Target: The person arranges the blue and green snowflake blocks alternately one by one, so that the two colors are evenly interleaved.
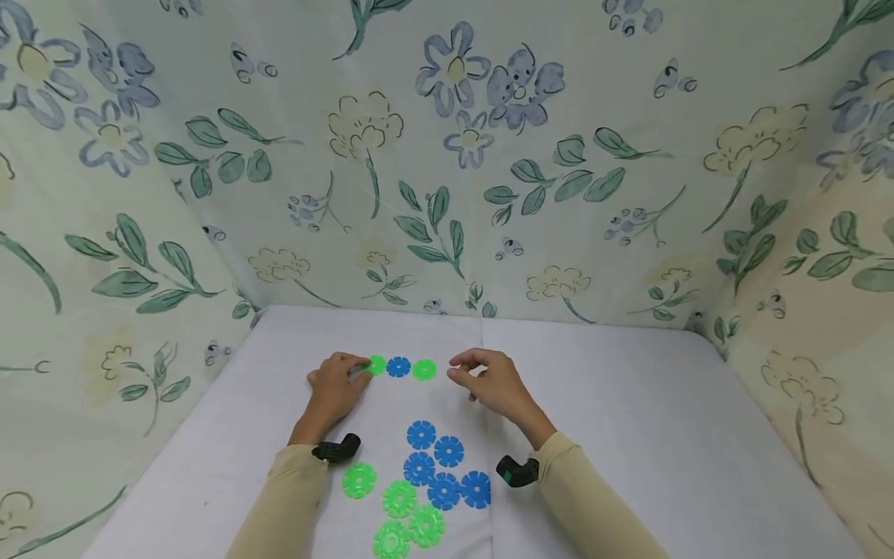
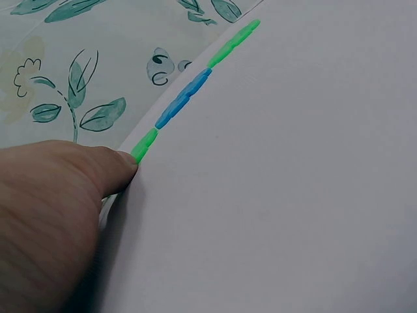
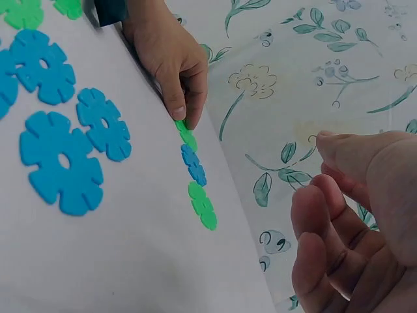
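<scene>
Three flat, notched plastic discs lie in a row toward the back of the white table: a green disc (image 1: 377, 366) at the left end, a blue disc (image 1: 399, 367) in the middle and another green disc (image 1: 424, 369) on the right. With thumb and fingertips, my left hand (image 1: 338, 386) pinches the left green disc at its outer edge, covering part of it. Just right of the row, my right hand (image 1: 494, 382) hovers with loosely bent fingers and nothing between them. The right wrist view shows that same right hand (image 3: 365, 208) apart from the discs.
Nearer the front, several blue discs (image 1: 421, 469) lie in a loose, partly overlapping group. Several green discs (image 1: 400, 498) are spread just in front and to the left of them. Flower-patterned cloth (image 1: 433, 194) rises behind and beside the white table (image 1: 628, 435).
</scene>
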A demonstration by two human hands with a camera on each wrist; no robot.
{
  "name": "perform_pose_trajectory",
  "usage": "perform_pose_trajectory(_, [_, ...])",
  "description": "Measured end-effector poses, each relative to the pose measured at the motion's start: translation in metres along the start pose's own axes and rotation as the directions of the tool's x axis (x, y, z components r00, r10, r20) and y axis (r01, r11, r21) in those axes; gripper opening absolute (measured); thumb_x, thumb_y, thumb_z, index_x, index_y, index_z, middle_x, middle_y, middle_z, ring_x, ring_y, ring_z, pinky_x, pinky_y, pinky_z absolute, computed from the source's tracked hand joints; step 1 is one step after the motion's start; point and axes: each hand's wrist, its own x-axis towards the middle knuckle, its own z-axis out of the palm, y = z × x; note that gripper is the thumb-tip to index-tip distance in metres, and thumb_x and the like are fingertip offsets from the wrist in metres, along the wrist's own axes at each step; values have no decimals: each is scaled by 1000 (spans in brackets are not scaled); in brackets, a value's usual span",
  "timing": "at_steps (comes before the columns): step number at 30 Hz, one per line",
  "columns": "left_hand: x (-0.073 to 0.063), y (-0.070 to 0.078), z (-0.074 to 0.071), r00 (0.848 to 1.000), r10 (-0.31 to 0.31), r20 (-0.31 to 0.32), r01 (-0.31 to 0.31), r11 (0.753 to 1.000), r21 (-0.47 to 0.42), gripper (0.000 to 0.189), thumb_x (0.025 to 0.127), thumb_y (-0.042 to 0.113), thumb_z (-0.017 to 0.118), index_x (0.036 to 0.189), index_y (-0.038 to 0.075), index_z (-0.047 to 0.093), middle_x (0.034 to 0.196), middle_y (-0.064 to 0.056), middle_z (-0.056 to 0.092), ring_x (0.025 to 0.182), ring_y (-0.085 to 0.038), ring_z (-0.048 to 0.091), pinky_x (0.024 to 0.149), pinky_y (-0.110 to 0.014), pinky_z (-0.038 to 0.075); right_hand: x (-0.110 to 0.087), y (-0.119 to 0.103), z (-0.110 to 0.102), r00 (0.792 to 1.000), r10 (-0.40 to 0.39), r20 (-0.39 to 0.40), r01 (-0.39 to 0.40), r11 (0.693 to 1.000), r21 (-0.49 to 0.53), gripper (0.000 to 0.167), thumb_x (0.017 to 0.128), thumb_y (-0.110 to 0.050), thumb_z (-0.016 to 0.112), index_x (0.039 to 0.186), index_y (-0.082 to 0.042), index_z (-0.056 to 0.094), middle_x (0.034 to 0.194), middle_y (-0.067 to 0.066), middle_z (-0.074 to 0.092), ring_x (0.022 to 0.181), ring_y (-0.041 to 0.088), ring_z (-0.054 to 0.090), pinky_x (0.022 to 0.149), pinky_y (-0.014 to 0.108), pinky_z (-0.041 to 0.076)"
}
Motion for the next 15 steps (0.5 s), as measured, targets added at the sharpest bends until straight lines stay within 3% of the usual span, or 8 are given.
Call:
perform_pose_trajectory(8, [0, 1, -1, 1000, 5, 0, -5, 1000, -4, 30, 95, 31, 68, 122, 19, 72, 126, -11, 62, 122, -33, 55, 93, -55, 26, -33, 2, -17, 996, -39, 81, 43, 998, -54, 22, 90, -40, 74, 107, -26, 74, 91, -6, 66, 60, 25, 64, 52, 30, 47])
perform_pose_trajectory(15, [-1, 0, 0, 1000, 12, -7, -12, 1000, -6, 30, 95, 32, 68, 122, 19, 71, 125, -11, 62, 121, -33, 55, 94, -55, 26, -59, 15, -20, 983, -60, 174, 77, 993, -91, 33, 89, -43, 74, 112, -18, 73, 92, -7, 65, 55, 14, 61, 49, 29, 47])
